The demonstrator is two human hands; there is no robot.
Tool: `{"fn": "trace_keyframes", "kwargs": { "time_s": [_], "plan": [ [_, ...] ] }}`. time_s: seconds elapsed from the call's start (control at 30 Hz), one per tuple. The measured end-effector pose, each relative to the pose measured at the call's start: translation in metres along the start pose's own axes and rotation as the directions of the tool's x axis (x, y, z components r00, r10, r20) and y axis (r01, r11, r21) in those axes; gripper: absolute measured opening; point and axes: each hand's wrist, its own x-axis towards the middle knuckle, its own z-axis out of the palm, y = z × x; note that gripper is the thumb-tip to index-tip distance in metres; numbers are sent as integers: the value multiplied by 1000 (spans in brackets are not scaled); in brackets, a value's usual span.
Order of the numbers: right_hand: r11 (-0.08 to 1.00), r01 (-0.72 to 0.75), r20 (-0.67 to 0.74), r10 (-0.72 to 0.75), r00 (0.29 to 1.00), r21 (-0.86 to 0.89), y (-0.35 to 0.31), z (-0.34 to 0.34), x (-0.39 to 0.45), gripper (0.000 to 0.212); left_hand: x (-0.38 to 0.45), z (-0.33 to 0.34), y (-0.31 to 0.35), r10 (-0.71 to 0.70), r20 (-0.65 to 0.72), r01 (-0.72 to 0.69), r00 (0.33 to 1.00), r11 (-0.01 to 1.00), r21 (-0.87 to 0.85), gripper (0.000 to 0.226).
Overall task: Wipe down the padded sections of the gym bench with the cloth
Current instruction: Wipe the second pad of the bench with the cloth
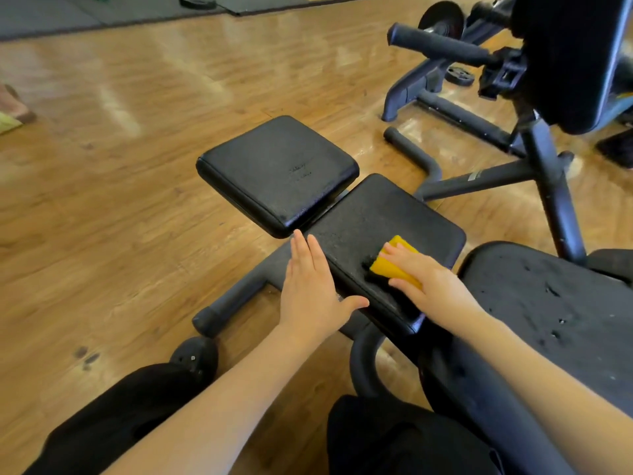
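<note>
**Yellow cloth pressed on the middle pad**

Right now, in the head view, the right hand (424, 275) lies at about 4 o'clock from the picture's centre, fingers curled over a folded yellow cloth (394, 262) and pressing it down onto the middle pad (383, 228) of the gym bench. The cloth sits on the near half of that pad, toward its right side, with a dark edge showing under its left end.

The left hand (310, 286) is at about 6 o'clock from the centre, flat and spread, fingers straight and pointing away from the person. It rests along the left edge of the middle pad, with the thumb reaching onto the pad's near corner. It holds nothing.

At 12 o'clock from the middle pad stands a second square pad (277, 173), raised a little and tilted, close beside the first with a narrow gap between them. At 3 o'clock lies the long seat pad (555, 310), its black surface pitted and worn in spots.

The bench's black metal frame (548, 186) stands on a wooden floor (120, 166). A padded handle bar (442, 46) shows at 1 o'clock, with weight plates (460, 75) on the floor near it. Dark mats (68, 15) lie at 11 o'clock.
</note>
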Motion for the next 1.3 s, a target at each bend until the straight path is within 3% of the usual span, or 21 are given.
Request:
{"fn": "trace_keyframes", "kwargs": {
  "time_s": [0.1, 0.17, 0.23, 0.3, 0.43, 0.57, 0.87, 1.07, 1.3],
  "plan": [
    [980, -198, -31, 198, 980, 0, 44, -22, 25, 46, 7, 2, -2, -38, -23, 37, 999, 999, -17, 125],
    [926, -376, -92, 378, 921, 35, 61, -29, 48, 48, 10, 3, -4, -57, -12, 57, 998, 998, -11, 124],
    [886, -457, -148, 463, 874, 73, 61, -17, 61, 47, 9, 3, -9, -68, -8, 68, 998, 998, 8, 123],
    [877, -466, -171, 480, 860, 117, 48, 1, 58, 45, 6, 3, -14, -63, -8, 63, 998, 998, 32, 124],
    [909, -368, -118, 395, 911, 197, 6, 33, 11, 43, -2, 4, -17, -57, -3, 57, 998, 998, 37, 124],
    [902, -328, -138, 377, 916, 281, -31, 56, -16, 40, -1, 3, -15, -51, -29, 53, 998, 996, 75, 124],
    [761, -554, -196, 632, 750, 338, 54, 6, 31, 43, 5, 9, 10, -10, 13, 9, 1000, 998, 70, 124],
    [827, -479, -207, 545, 813, 296, 34, 10, 14, 42, 6, 6, 11, -14, -8, 14, 1000, 994, 111, 125],
    [875, -361, -45, 396, 917, 323, -2, 41, -7, 43, 11, 11, -10, -82, 13, 80, 997, 987, 137, 125]
  ]
}}
